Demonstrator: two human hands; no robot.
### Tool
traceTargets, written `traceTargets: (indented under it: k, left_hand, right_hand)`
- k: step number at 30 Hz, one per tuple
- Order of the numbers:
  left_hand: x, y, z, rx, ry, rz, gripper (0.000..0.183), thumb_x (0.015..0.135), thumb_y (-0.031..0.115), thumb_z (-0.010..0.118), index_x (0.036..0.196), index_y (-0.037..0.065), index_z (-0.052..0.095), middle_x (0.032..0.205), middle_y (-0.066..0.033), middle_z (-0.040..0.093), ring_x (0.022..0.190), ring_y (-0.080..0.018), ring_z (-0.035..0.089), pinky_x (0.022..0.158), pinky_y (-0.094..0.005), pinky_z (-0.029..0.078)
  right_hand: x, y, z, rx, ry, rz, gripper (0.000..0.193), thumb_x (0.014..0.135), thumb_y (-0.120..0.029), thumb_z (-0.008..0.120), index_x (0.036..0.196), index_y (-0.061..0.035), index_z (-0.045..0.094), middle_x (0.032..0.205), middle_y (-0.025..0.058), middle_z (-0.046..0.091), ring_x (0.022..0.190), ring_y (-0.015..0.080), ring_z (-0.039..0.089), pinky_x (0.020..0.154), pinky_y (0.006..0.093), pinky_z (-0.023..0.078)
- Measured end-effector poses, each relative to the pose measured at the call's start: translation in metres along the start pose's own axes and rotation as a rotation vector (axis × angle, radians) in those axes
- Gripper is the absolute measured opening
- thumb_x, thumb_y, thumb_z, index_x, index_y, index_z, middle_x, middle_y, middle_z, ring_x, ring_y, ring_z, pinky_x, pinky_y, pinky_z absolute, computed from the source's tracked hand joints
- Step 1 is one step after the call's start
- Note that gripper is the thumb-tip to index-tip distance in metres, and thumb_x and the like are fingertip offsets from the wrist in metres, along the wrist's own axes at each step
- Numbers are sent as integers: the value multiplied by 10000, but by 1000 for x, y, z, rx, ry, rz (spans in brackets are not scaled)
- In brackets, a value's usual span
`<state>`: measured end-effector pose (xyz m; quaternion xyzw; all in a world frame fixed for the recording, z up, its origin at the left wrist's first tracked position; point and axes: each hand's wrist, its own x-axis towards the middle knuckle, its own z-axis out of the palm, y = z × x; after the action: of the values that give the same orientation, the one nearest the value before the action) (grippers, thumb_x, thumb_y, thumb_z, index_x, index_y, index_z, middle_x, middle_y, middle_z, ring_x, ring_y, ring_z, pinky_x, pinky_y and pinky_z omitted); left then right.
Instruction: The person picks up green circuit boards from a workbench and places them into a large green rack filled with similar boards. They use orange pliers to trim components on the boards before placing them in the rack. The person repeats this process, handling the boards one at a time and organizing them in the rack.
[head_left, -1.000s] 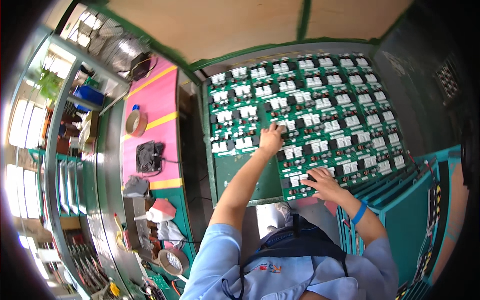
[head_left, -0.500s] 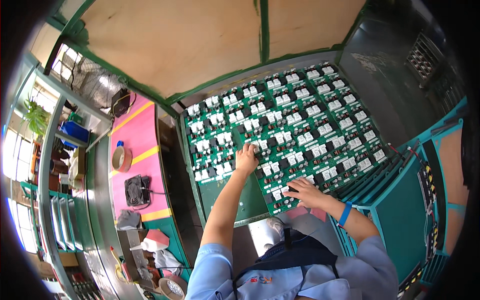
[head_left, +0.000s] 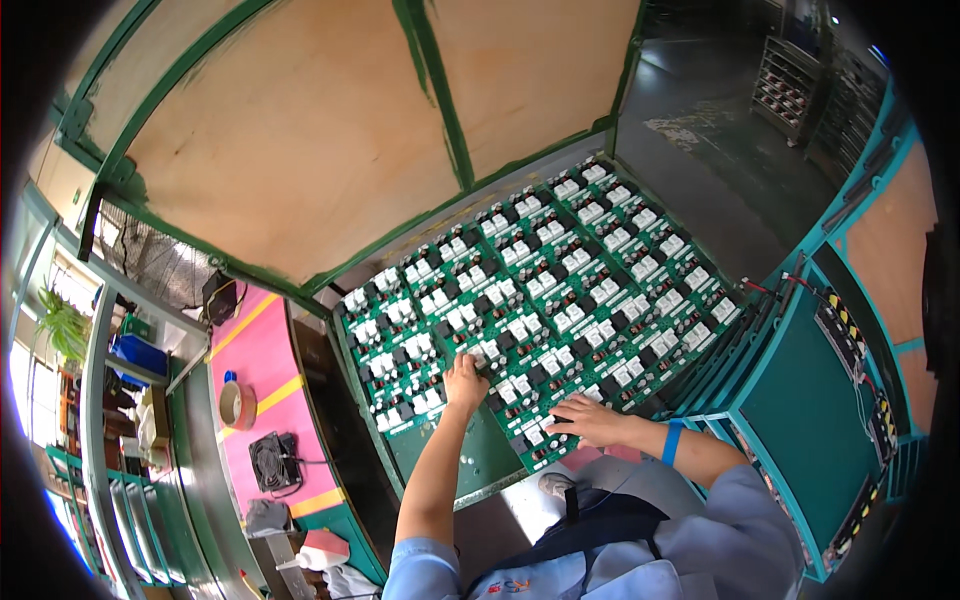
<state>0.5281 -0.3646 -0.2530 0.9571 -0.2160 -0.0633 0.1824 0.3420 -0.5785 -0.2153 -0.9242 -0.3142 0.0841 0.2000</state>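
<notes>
Many green circuit boards [head_left: 600, 305] lie in rows on a green table, carrying white blocks, black parts and copper coils. My left hand [head_left: 464, 383] has its fingers bent over the left edge of a circuit board panel [head_left: 530, 385] in the nearest rows. At that panel's near right side rests my right hand [head_left: 590, 420], fingers across the board and a blue band on the wrist. Both hands grip the panel from its two sides; their undersides are hidden. Bare green tabletop [head_left: 478, 462] shows just below my left hand.
A tall tan panel [head_left: 330, 140] in a green frame stands behind the table. At left, a pink-topped bench [head_left: 270, 355] holds a black fan [head_left: 273, 462] and a round tan container [head_left: 237, 405]. A teal rack [head_left: 800, 410] stands close at right. A shelf cart [head_left: 785, 85] is farther back.
The whole view has shifted, so the table sits lower and more to the left. Both hands stay at the same near boards; any sliding of the panel is too slight to tell.
</notes>
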Motion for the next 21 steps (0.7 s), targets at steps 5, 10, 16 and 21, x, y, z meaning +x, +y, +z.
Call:
traceTargets:
  k: [5, 10, 16, 21]
  left_hand:
    - [-4, 0, 1, -69, 67, 48, 366, 617, 67, 517, 972, 77, 427, 1112, -138, 437, 914, -332, 500, 771, -416, 370]
    - [-10, -1, -6, -24, 18, 52, 433, 638, 97, 551, 1051, 86, 421, 1180, -152, 396, 981, -332, 477, 835, -412, 357]
    - [-30, 19, -38, -182, 249, 154, 341, 668, 113, 616, 985, 35, 517, 1112, -211, 463, 994, -376, 464, 824, -431, 397]
    - [-84, 139, -188, -128, 208, 550, 297, 670, 40, 614, 954, 41, 525, 1052, -156, 505, 921, -324, 512, 790, -385, 418]
  right_hand:
    - [-1, -2, 0, -1, -11, 29, 746, 532, -141, 738, 1199, -157, 403, 1254, 123, 360, 1191, 268, 313, 979, 430, 225]
    - [-3, -8, 2, -83, 21, 36, 784, 514, -211, 759, 1203, -160, 388, 1249, 131, 358, 1184, 281, 318, 963, 467, 236]
    - [-4, -9, 8, -76, 78, 50, 800, 522, -246, 759, 1217, -165, 371, 1255, 140, 336, 1203, 294, 279, 979, 482, 199]
    - [-17, -6, -5, 132, 409, 228, 626, 610, -268, 702, 1163, -129, 444, 1254, 169, 326, 1177, 324, 293, 960, 462, 226]
